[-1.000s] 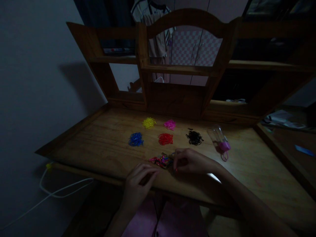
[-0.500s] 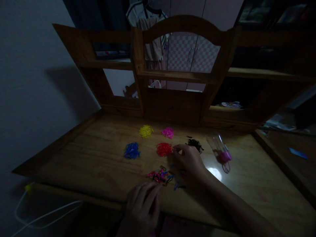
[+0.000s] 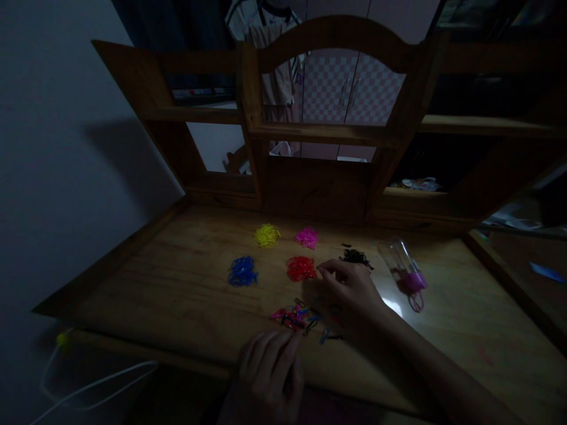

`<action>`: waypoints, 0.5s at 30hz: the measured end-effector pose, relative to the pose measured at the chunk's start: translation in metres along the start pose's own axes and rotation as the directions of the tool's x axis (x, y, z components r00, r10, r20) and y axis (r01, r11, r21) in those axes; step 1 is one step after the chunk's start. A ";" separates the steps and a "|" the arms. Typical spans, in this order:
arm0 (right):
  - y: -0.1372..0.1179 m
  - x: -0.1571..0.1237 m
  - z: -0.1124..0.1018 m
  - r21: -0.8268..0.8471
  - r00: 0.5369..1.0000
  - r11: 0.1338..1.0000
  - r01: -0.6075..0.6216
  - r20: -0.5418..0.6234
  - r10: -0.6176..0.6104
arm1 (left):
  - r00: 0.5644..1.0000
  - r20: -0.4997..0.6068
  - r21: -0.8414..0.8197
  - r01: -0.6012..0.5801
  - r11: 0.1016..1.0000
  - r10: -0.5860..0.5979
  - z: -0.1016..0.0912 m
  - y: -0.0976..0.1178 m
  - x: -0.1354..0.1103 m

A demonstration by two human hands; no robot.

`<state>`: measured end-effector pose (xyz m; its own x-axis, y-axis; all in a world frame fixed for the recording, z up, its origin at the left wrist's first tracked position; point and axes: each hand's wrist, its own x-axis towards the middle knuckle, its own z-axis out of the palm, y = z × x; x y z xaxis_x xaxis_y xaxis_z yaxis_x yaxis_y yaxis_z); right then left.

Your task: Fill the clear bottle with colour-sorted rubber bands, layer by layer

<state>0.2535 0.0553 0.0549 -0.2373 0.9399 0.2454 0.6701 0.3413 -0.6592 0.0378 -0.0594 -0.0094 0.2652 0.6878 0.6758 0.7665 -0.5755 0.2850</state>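
Note:
My right hand is at the right edge of a pile of small red looped pieces, thumb and forefinger pinched together. Whatever is between those fingertips is too small and dark to make out. Below it lies a loose mixed pile of coloured clip-like loops. My left hand rests at the desk's front edge, just below that mixed pile, fingers stretched out and holding nothing visible. Sorted by colour, other piles lie around: blue, yellow, pink and black, the last partly behind my right hand.
A clear bottle with a purple cap lies on its side at the right of the wooden desk. A wooden shelf unit rises along the back. A white cable hangs at the lower left. The room is dim.
The view has shifted slightly, so everything sits a little further right. My right hand stays beside the red pile, its fingertips slightly further from it. My left hand stays by the mixed pile.

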 end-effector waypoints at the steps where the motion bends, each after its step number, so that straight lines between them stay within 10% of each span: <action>1: -0.002 -0.001 0.000 0.025 0.997 0.999 0.048 0.057 -0.049 | 1.000 0.005 -0.007 0.003 1.000 -0.002 -0.001 0.001 0.001; 6: -0.018 -0.012 0.009 0.155 0.913 0.954 0.256 0.286 -0.291 | 0.999 -0.006 -0.054 0.046 0.997 -0.046 0.000 0.000 -0.002; 15: -0.027 -0.027 0.038 0.041 0.885 0.923 0.383 0.270 -0.379 | 0.975 -0.135 -0.101 0.163 0.981 -0.176 0.012 -0.003 -0.013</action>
<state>0.2151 0.0206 0.0389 -0.6545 0.7043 0.2750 0.4987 0.6755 -0.5432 0.0393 -0.0613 -0.0270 0.0443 0.7121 0.7007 0.7368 -0.4970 0.4585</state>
